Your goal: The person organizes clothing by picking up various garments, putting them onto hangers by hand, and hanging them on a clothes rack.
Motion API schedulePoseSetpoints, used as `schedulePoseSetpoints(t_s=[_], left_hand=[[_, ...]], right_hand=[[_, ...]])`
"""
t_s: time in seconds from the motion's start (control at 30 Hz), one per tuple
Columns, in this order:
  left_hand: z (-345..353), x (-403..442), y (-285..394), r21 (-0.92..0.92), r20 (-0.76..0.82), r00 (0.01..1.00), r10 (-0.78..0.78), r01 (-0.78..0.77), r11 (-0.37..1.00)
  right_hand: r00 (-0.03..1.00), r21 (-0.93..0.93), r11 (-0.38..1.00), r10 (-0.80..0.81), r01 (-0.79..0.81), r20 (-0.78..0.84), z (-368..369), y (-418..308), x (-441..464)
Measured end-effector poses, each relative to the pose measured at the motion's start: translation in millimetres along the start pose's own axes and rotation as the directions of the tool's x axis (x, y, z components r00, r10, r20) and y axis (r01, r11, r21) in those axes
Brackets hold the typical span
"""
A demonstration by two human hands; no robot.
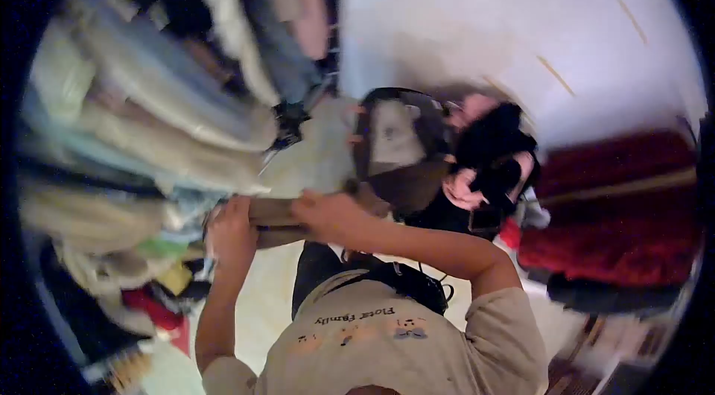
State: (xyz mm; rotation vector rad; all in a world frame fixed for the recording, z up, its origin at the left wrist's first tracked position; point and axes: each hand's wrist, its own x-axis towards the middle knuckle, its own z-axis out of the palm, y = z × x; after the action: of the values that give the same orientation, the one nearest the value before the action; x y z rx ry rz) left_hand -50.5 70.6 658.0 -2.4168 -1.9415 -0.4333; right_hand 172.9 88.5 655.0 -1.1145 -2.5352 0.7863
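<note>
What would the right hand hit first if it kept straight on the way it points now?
Most likely the left hand, just past the stretch of brown fabric between it and the right hand. Blur and unclear depth mean it might miss.

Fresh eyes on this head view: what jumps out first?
Likely the crowded clothes filling the left side, then the deep-red fabric at the right. Between them, left of centre, the left hand grips a brown fabric strip, with the right hand, blurred, against it.
</note>
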Motion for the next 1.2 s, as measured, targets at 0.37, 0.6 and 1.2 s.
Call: schedulePoseSetpoints(t_s=[0.37, 0.6, 1.2], left_hand=[[-116, -74, -74, -0.060, -0.343, 0.814, -0.469, 0.479, 0.876], [-126, -171, -172, -0.245, -0.334, 0.665, -0.667, 0.622, 0.743], [-229, -326, -309, -0.951, -0.213, 0.266, -0.940, 0.164, 0.262]], right_hand=[[0.939, 0.241, 0.970, 0.109, -0.028, -0.328, 3, 34, 88], [0.982, 0.979, -0.189, 0.158, -0.073, 0.104, 21, -92, 147], [0.958, 0.853, 0.484, -0.094, -0.193, 0.270, 132, -330, 242]])
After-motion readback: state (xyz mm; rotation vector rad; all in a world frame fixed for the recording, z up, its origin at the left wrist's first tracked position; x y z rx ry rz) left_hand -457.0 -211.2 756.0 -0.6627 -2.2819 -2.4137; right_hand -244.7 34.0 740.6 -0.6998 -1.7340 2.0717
